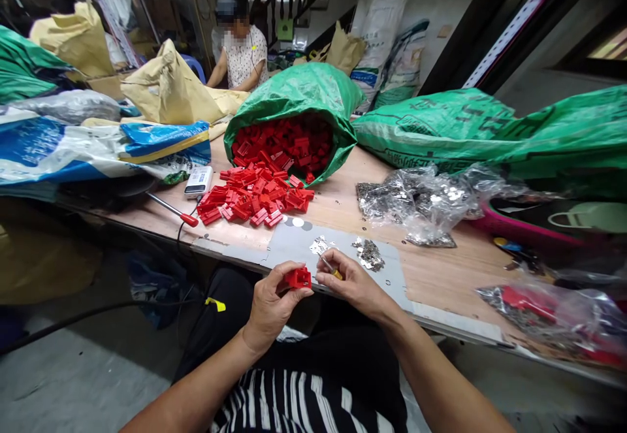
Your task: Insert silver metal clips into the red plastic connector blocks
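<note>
Between the thumb and fingers of my left hand (pixel 272 301) is a red plastic part (pixel 298 278), its hollow end turned to the right. My right hand (pixel 353 283) is closed on a small screwdriver with a yellow handle (pixel 337 274), its thin shaft pointing up and left. The two hands are close together at the table's front edge. Just beyond them, on a grey mat (pixel 289 243), lie a small heap of shiny metal pieces (pixel 319 245) and a darker heap of small metal parts (pixel 369 255).
A pile of red parts (pixel 255 194) spills from a green sack (pixel 298 87). Clear bags of metal pieces (pixel 416 201) lie to the right, near a pink basin (pixel 529 227). A red-handled tool (pixel 189 219) and white power bank (pixel 198 181) are left. Another person (pixel 242 54) sits behind.
</note>
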### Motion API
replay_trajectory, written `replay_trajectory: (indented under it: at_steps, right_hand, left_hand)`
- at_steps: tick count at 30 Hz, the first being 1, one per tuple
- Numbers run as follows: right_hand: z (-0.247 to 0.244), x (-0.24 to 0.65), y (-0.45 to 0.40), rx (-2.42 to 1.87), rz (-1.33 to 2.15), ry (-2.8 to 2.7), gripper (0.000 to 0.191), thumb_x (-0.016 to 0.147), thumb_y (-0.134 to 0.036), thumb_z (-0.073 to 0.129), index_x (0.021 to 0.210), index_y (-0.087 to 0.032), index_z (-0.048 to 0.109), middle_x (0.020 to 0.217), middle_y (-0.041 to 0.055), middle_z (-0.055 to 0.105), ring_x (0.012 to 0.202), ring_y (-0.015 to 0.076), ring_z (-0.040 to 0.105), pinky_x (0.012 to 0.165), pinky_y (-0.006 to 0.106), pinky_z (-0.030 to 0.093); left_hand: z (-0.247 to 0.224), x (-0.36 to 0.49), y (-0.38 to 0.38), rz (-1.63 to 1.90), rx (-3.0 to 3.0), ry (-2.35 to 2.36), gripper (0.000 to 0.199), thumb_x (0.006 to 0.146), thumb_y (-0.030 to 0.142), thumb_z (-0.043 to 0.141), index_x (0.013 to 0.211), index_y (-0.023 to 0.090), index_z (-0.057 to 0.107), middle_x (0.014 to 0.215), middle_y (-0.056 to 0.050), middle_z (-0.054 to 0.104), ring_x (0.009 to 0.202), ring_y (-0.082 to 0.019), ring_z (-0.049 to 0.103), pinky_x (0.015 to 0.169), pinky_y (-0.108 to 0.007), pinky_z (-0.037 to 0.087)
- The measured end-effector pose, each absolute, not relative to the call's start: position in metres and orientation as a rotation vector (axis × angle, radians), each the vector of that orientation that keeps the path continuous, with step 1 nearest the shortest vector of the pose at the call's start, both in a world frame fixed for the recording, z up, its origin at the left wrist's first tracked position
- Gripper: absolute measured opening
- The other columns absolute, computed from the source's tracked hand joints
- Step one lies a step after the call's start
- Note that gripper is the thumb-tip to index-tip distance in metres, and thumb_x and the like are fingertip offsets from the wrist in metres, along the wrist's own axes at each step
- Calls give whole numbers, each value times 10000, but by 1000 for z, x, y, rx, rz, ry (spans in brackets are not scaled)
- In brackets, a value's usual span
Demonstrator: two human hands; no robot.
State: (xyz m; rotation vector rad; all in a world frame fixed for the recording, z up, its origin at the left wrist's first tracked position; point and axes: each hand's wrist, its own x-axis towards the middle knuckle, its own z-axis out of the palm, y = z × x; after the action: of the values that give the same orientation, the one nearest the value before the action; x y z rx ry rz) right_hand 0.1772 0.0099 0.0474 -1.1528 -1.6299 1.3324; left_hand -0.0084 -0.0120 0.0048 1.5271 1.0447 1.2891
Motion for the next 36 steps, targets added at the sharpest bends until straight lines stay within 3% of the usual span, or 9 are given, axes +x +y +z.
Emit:
replay_trajectory:
  at_steps: [9, 19, 23, 29, 36]
  right_hand:
    - [32, 169, -5, -1294, 1190, -1597, 239, 805, -402, 611, 795, -193, 495, 717, -38, 471, 662, 114, 421, 618, 234, 359]
    - [31, 165, -18, -1155, 1407, -1330, 271, 855, -462, 562, 843, -205, 477, 657, -55, 510, 472, 64, 365, 458, 210, 299]
    - [37, 171, -24, -1175, 1226, -1548, 203, 885, -398, 552, 940, -203, 558, 705, -29, 555, 546, 85, 438, 521, 219, 364]
    - [46, 178, -28, -1091, 838, -2057, 220, 921, -247, 511, 1104, -239, 633, 937, 45, 675, 830, 153, 608, 756, 262, 462]
    - [45, 176, -26, -1047, 815, -2094, 203, 919, -271, 512, 1051, -245, 664, 918, 62, 688, 819, 174, 624, 744, 288, 477]
  left_hand:
    - [12, -6, -17, 1304, 1756, 972, 378, 742, 234, 726, 1112, 248, 649, 1052, -33, 712, 954, -173, 660, 880, -269, 503]
    - [15, 0, -14, 1181, 1030, 883, 417, 692, 242, 756, 1096, 214, 657, 1017, -45, 727, 925, -186, 671, 864, -290, 516]
    - [16, 0, -12, 1164, 902, 799, 472, 704, 224, 743, 1161, 209, 627, 1011, -51, 727, 927, -174, 662, 861, -278, 502]
    - [19, -1, -13, 1119, 835, 739, 541, 745, 246, 717, 1251, 220, 531, 952, -52, 726, 857, -156, 660, 761, -247, 498]
    - [24, -1, -13, 1073, 791, 693, 403, 734, 243, 729, 1092, 170, 560, 890, -65, 721, 711, -114, 637, 628, -205, 464]
